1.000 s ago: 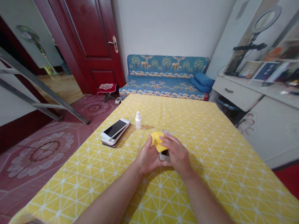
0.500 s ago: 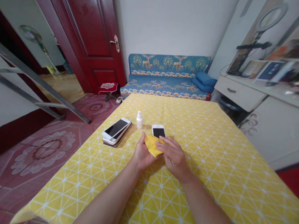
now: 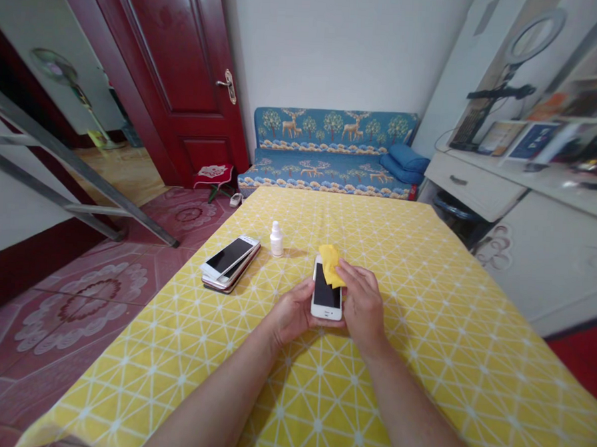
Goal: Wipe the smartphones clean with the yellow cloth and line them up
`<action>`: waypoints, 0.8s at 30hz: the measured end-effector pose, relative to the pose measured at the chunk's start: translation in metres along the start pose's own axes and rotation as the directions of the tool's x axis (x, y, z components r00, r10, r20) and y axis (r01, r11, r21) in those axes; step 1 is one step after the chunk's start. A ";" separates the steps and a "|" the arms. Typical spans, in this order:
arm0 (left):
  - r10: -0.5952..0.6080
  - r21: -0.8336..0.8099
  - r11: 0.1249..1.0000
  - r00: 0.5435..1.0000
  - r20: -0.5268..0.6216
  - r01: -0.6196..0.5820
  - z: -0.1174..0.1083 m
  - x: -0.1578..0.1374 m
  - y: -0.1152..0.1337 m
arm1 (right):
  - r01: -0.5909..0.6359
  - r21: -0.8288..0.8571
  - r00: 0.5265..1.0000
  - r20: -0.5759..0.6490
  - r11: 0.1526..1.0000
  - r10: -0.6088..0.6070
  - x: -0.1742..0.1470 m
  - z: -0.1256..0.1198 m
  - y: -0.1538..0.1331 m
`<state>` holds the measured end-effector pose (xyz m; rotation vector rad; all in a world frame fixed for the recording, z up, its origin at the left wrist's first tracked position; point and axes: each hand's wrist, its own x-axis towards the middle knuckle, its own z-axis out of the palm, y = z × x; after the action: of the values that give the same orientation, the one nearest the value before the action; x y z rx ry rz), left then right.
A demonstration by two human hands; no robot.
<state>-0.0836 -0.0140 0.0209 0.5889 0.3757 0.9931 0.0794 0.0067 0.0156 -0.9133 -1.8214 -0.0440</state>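
A white smartphone [image 3: 326,298] with a dark screen rests in my left hand [image 3: 294,313], whose thumb lies along its left edge and whose fingers pass beneath it. My right hand [image 3: 367,304] is closed on a yellow cloth [image 3: 330,265], which lies over the upper part of the phone's screen. To the left, a white dropper-type bottle [image 3: 276,240] stands upright on the table. Beside it lies a stack of smartphones [image 3: 231,260], the top one white with a dark screen and set slightly askew.
The table wears a yellow patterned tablecloth [image 3: 289,410]. Beyond its far edge is a blue sofa [image 3: 326,165]. A white cabinet [image 3: 542,249] stands at the right, a metal ladder [image 3: 124,208] and a small red stool [image 3: 214,174] at the left.
The cloth has shifted from between both hands onto the phone's upper screen, held by my right hand. The phone is now in my left hand, its lower end uncovered.
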 end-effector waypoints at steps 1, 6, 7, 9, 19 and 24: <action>0.021 -0.022 1.000 1.000 -0.019 -0.022 -0.001 0.000 0.000 | 0.000 0.002 1.000 0.006 1.000 0.000 0.000 0.000 0.000; 0.158 -0.132 0.975 0.977 -0.145 -0.178 -0.004 0.006 0.003 | 0.064 0.051 0.995 0.075 0.997 -0.068 0.000 0.002 -0.008; 0.180 -0.153 0.966 0.969 -0.169 -0.206 -0.004 0.007 0.003 | 0.080 0.070 0.992 0.090 0.994 -0.087 0.000 0.003 -0.012; 0.207 -0.191 0.950 0.957 -0.204 -0.246 -0.005 0.009 0.005 | 0.113 0.121 0.985 0.118 0.986 -0.127 0.000 0.006 -0.019; 0.275 -0.095 0.945 0.916 -0.292 -0.314 -0.009 0.011 0.007 | 0.093 0.172 0.991 0.078 0.981 -0.107 -0.002 0.002 -0.015; 0.234 -0.057 0.962 0.917 -0.322 -0.266 -0.011 0.012 0.005 | 0.079 0.251 0.993 0.061 0.965 -0.097 -0.003 -0.005 -0.016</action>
<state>-0.0869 0.0016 0.0150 0.3928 0.5372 1.3520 0.0742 -0.0082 0.0211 -0.6642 -1.8839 0.1610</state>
